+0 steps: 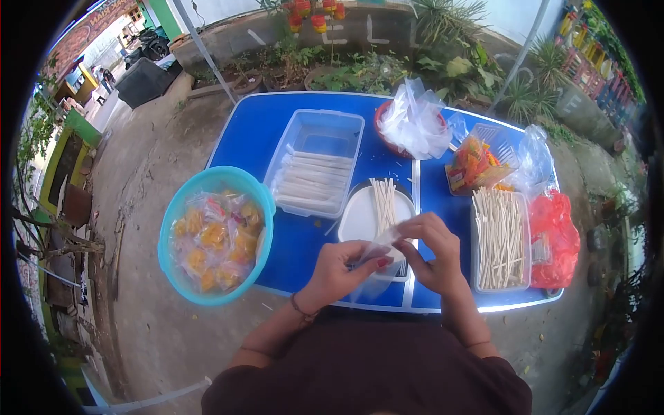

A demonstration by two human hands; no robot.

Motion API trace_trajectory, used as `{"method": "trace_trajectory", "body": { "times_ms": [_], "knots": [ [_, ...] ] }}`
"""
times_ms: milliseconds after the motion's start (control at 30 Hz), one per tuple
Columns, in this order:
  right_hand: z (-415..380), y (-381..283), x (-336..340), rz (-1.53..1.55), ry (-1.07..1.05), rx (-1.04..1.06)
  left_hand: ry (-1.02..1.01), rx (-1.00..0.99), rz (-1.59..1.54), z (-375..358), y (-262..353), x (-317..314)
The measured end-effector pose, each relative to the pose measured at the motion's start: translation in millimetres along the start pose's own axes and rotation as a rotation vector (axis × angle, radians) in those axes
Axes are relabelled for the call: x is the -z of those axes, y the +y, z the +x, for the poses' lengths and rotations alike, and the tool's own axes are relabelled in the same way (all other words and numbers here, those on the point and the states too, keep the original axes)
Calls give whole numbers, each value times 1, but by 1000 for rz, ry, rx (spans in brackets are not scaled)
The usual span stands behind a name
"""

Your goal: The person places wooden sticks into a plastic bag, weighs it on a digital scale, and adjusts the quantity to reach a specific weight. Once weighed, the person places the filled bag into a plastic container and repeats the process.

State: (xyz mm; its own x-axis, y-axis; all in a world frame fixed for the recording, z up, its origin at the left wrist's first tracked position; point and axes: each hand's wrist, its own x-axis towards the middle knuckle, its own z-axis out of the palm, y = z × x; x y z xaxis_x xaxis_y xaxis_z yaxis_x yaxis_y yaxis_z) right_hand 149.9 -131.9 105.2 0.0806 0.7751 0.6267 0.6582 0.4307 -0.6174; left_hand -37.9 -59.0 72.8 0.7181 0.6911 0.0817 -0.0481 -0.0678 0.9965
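A small clear plastic bag [372, 282] is held between my two hands over the front edge of the blue table [311, 266]. My left hand [337, 271] pinches it from the left, thumb on the near side. The fingers of my right hand [436, 254] are closed at the bag's upper right edge. Just beyond my hands, a loose bundle of pale thin sticks [384, 200] lies on a white tray [355, 216]. My hands partly hide the tray's near side.
Left stands a turquoise basin [167, 235] of filled bags. A clear container [353, 131] holds wrapped pale sticks. A red bowl [382, 131] of plastic bags, a basket [508, 153] of colourful packets, a box of sticks [498, 238] and a red bag [561, 238] stand right.
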Motion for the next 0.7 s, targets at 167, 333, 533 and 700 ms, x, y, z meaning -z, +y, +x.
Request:
{"method": "trace_trajectory", "body": {
  "times_ms": [167,333,533,700],
  "knots": [
    [-2,15,2,-85,-55,-33,66,116,109,13,-9,-2],
    [6,19,4,46,-166,-176,58,210,193,20,-17,1],
    [-4,35,-3,64,-182,-224,-84,285,330,21,0,17],
    [-1,25,-7,228,-121,-296,-111,248,193,16,-7,16]
  ]
}}
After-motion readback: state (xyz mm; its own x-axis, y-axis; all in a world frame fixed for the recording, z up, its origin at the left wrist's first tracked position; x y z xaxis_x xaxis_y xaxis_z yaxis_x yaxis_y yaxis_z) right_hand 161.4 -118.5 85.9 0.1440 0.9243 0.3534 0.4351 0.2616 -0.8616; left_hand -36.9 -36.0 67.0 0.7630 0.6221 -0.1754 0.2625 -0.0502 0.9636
